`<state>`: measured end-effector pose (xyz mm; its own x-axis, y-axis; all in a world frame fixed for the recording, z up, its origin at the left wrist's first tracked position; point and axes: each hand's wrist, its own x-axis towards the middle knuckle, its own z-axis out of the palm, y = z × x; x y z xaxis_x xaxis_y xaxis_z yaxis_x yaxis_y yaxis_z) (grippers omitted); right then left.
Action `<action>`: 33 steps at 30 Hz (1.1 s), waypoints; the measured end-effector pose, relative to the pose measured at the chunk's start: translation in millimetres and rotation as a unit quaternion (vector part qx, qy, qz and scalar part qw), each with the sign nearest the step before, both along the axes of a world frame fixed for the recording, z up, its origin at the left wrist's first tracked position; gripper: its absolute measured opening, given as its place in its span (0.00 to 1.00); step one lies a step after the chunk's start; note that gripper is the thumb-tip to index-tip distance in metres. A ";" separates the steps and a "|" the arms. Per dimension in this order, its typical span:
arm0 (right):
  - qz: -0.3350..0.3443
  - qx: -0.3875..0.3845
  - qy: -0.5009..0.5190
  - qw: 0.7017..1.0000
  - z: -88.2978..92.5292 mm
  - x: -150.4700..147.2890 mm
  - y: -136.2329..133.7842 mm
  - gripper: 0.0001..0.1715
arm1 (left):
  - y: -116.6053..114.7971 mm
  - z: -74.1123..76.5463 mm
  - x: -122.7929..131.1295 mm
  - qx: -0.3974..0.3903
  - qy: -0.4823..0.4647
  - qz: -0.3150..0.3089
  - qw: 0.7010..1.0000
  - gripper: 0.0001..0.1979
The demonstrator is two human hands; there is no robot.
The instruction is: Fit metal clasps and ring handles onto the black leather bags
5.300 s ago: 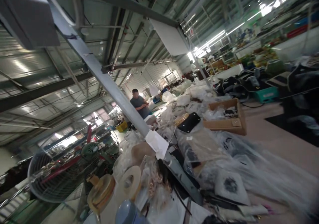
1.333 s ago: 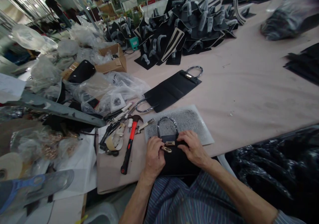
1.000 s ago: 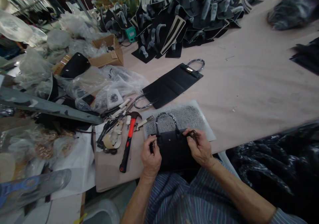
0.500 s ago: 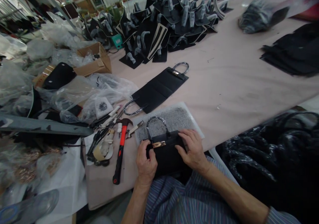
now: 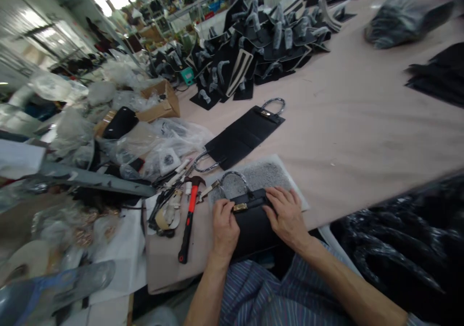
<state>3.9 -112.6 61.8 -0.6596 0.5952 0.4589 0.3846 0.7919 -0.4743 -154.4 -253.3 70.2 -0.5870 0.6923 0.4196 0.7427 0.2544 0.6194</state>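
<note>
Head view: black bag with plastic-wrapped loop handle (image 5: 253, 228) sat at near edge of pinkish cloth-covered table (image 5: 362, 137), handle over speckled grey slab (image 5: 266, 174). Left hand (image 5: 224, 229) pinched bag's top beside gold metal clasp (image 5: 239, 207)! Right hand (image 5: 288, 217) rested on bag's right top, thumb apart; pinch, couldn't tell. Red-and-black claw hammer (image 5: 189, 217) lay toward table's near left corner.
</note>
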 end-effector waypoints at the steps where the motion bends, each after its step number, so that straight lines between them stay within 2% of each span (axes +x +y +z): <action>1: 0.006 0.013 0.003 1.000 -1.6 2.6 -2.4 0.16 | -0.5 1.5 1.6 -0.012 -0.004 -0.009 1.000 0.19; 7: -0.004 0.065 0.027 0.998 -15.4 -1.4 -6.7 0.18 | 1.1 4.0 -2.4 -0.031 0.001 -0.036 0.999 0.18; 12: -0.014 0.085 0.036 0.996 -12.3 -6.0 -12.9 0.28 | -6.7 8.2 -1.9 -0.031 -0.005 -0.041 0.999 0.18; 15: 0.009 0.095 0.034 0.995 -11.9 -4.9 -14.3 0.24 | -13.0 14.9 3.7 -0.041 -0.014 -0.052 0.998 0.19; 18: 0.031 0.086 0.022 0.996 -15.4 -3.4 -10.5 0.21 | -17.0 23.3 3.0 -0.027 -0.067 -0.051 0.996 0.21; 20: 0.040 0.073 0.022 0.996 -18.6 -2.4 -6.5 0.21 | -18.4 28.1 -7.3 -0.002 -0.087 -0.018 0.996 0.17; 22: 0.044 0.059 0.021 0.997 -21.2 -1.9 -3.6 0.21 | -19.4 30.8 -26.9 0.007 -0.061 0.049 0.997 0.15; 23: 0.043 0.053 0.019 0.997 -21.8 -2.0 -2.9 0.21 | -19.8 31.3 -39.4 -0.003 -0.035 0.079 0.996 0.15; 25: 0.039 0.039 0.016 0.998 -21.4 -2.5 -3.6 0.20 | -20.2 30.7 -65.8 -0.069 0.018 0.101 0.992 0.17; 29: 0.034 -0.001 0.020 0.999 -14.6 -1.9 -6.7 0.21 | -16.7 26.6 -105.4 -0.230 0.083 0.046 0.969 0.20; 33: 0.052 -0.059 0.014 0.997 -6.2 7.6 -0.2 0.32 | -12.3 25.5 -123.3 -0.280 0.103 0.005 0.954 0.14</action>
